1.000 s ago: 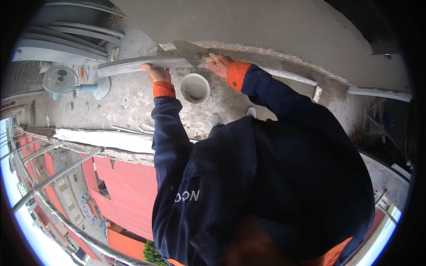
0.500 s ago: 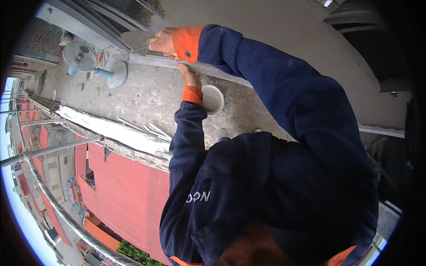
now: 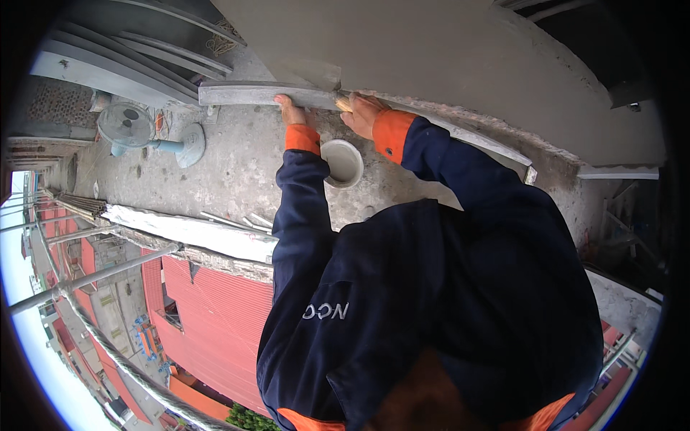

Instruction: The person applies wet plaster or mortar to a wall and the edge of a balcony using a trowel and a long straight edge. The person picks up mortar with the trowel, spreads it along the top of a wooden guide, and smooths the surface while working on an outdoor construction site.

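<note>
Left hand (image 3: 290, 112) grip holds the grey straightedge (image 3: 241, 95); right hand (image 3: 364, 115) grip holds the trowel (image 3: 343, 104). Should the left fingers slip, the straightedge could drop onto the bucket (image 3: 361, 165).

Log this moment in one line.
left grip: holding long grey bar | right grip: holding trowel handle | white bucket: on floor, grey inside

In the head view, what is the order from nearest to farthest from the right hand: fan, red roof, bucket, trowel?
1. Trowel: in the right hand.
2. Bucket: lower in the picture, slightly left of the hand.
3. Fan: farther left.
4. Red roof: lower left, outside.
</note>
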The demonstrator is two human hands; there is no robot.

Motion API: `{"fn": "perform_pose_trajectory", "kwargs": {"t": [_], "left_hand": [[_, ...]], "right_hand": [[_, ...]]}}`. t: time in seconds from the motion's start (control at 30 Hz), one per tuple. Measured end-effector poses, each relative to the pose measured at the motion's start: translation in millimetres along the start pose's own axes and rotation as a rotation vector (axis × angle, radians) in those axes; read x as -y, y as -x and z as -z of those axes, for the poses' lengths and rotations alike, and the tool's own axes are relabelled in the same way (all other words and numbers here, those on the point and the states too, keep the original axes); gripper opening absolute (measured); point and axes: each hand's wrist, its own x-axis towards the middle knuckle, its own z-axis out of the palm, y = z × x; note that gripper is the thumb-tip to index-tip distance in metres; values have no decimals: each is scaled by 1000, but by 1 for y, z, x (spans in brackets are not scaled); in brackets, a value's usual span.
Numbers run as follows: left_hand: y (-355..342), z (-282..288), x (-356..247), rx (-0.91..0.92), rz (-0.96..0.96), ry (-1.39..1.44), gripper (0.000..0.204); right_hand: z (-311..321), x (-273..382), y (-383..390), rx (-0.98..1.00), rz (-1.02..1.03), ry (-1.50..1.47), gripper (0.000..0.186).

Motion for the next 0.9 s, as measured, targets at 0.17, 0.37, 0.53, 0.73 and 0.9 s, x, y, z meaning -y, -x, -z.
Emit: {"fn": "perform_pose_trajectory", "kwargs": {"t": [0.17,0.37,0.53,0.73,0.9], "left_hand": [[7,-31,4,-156,10,-40,91],[21,-64,-18,4,-46,-181,106],[33,-49,-12,56,-45,-189,114],[37,-100,-21,100,-106,-187,109],[37,-135,-27,178,-126,-115,95]], "right_hand": [[45,15,20,183,-168,-81,44],[-31,-152,89,144,-438,146,47],[63,-387,212,973,-610,736,47],[49,-231,173,130,-764,110,49],[27,-297,212,27,-741,-18,47]]}}
